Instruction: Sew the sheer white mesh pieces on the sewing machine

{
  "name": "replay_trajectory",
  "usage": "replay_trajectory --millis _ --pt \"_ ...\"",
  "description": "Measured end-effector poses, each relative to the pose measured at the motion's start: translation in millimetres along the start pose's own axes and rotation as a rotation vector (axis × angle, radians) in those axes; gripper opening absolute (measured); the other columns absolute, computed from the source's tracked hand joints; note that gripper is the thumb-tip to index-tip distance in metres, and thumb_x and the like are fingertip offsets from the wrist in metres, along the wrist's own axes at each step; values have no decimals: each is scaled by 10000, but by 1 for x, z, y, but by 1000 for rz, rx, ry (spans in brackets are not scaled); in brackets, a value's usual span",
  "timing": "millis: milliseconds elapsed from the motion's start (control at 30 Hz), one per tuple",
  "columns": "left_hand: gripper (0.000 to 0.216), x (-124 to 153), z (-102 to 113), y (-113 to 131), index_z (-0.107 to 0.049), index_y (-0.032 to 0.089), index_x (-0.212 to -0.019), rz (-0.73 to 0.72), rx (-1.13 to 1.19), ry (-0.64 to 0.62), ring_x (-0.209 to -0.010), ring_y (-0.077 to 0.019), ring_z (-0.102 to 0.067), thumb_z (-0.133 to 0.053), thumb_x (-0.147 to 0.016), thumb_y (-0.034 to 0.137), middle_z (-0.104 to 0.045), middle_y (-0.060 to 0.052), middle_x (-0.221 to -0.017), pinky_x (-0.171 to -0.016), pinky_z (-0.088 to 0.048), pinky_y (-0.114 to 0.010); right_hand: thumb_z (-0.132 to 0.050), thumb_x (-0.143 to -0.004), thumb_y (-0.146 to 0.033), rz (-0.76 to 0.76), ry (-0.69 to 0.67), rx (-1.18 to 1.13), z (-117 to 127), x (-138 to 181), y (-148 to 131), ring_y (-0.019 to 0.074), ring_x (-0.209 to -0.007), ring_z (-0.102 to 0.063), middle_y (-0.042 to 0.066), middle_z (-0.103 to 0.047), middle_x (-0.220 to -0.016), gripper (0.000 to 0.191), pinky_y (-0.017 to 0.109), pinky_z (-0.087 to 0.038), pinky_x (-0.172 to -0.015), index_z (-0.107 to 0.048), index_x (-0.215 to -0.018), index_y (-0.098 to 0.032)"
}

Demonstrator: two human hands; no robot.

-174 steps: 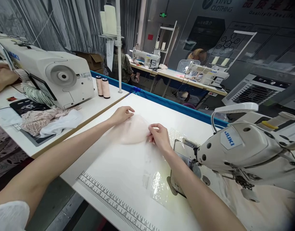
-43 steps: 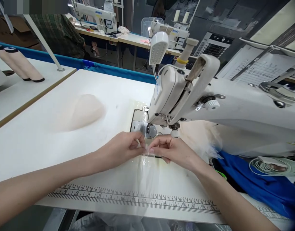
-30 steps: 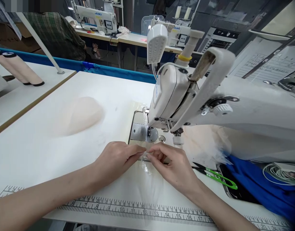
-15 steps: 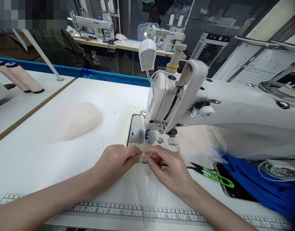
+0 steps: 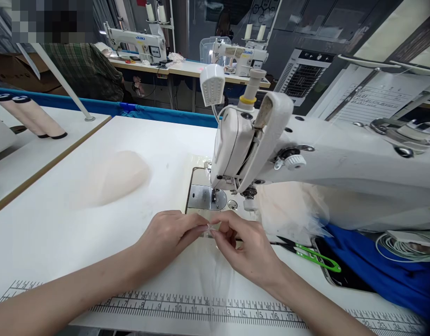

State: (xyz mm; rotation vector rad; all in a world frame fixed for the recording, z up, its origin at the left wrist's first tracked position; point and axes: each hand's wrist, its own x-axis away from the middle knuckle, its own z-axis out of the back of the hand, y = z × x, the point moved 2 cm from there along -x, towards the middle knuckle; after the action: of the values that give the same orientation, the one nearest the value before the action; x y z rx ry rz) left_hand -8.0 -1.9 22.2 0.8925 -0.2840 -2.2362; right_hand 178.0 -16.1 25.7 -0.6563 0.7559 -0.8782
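Head view: left hand (image 5: 165, 239) and right hand (image 5: 250, 252) still pinch sheer fabric (image 5: 215, 275).

JUKI on far sewing machine (image 5: 137, 42); numbers along table ruler (image 5: 257, 318).

Honestly can't make out much of the sheer piece (image 5: 215, 280) I've got pinched between my left hand (image 5: 165, 238) and right hand (image 5: 248, 249). It's so see-through that its edges melt into the tabletop (image 5: 60, 224), and the bit inside each grip is covered by my fingertips. Both forearms run off the bottom of the frame. The green snips (image 5: 314, 257) are half tucked behind my right hand, and a dark flat thing (image 5: 328, 275) is mostly buried under the blue cloth (image 5: 386, 275). The sewing machine (image 5: 306, 158) gets chopped off at the right edge, and its head hides most of the needle. The print on the paper sheet (image 5: 372, 100) is too tiny to read.
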Motion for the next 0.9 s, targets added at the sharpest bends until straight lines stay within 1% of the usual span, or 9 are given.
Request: replay_trajectory --millis 133,200,300,400,533,600,733,800,900 --pt "96 -1 2 1 -578 178 -901 -149 -119 61 -473 -84 -495 -511 -964 207 -648 52 -638 -499 -365 -213 -493 -890 -119 9 -2 -2 0 0 -1 64 -506 -448 -77 -467 -632 246 171 -387 -476 -543 -1100 -236" --pt "61 -2 2 2 -574 174 -928 -181 -136 71 -475 -86 -488 -521 -955 181 -674 45 -676 -503 -369 -220 -491 -890 -117 21 -4 7 0 0 -2 64 -500 -440 -77 -464 -631 250 170 -380 -467 -540 -1104 -237" --pt "53 -1 2 2 -576 175 -933 -178 -138 61 -464 -88 -470 -526 -951 177 -668 51 -667 -500 -369 -227 -492 -888 -115 13 -1 16 0 -1 -4 63 -499 -432 -77 -470 -631 248 169 -372 -461 -536 -1102 -232" --pt "95 -1 2 4 -583 182 -921 -142 -130 56 -452 -91 -478 -503 -965 205 -642 60 -622 -484 -367 -224 -500 -890 -122 -9 6 7 1 -1 -3 61 -499 -441 -78 -478 -628 217 169 -377 -467 -536 -1077 -224" --pt "145 -1 0 4 -595 206 -1032 -10 -2 -37 -521 -82 -584 -460 -988 231 -682 60 -695 -513 -419 -190 -502 -895 -126 -3 33 13 2 1 -1 63 -518 -456 -71 -488 -641 184 175 -392 -491 -545 -1044 -225" --pt "138 -1 -1 3 -603 206 -1015 18 41 -76 -560 -82 -616 -472 -983 235 -691 57 -718 -533 -437 -184 -503 -902 -135 3 37 28 2 1 0 65 -521 -457 -69 -485 -643 181 178 -394 -494 -543 -1052 -227" --pt "134 -1 0 0 -602 183 -911 -34 -37 -1 -486 -83 -544 -505 -970 255 -634 59 -626 -491 -399 -196 -505 -909 -149 -20 28 20 1 2 -1 64 -499 -451 -76 -474 -623 167 179 -395 -486 -540 -1050 -232" --pt "130 -1 1 0 -595 180 -899 -78 -81 41 -469 -82 -510 -509 -969 246 -618 62 -607 -482 -383 -201 -505 -906 -148 -32 22 15 1 1 -2 67 -507 -463 -74 -486 -628 176 181 -407 -498 -540 -1055 -235" --pt "76 -1 2 1 -584 173 -925 -152 -129 67 -462 -83 -481 -526 -959 208 -636 59 -625 -489 -377 -212 -498 -899 -137 -40 14 17 0 1 -2 69 -522 -475 -71 -493 -636 190 182 -415 -512 -545 -1055 -235"
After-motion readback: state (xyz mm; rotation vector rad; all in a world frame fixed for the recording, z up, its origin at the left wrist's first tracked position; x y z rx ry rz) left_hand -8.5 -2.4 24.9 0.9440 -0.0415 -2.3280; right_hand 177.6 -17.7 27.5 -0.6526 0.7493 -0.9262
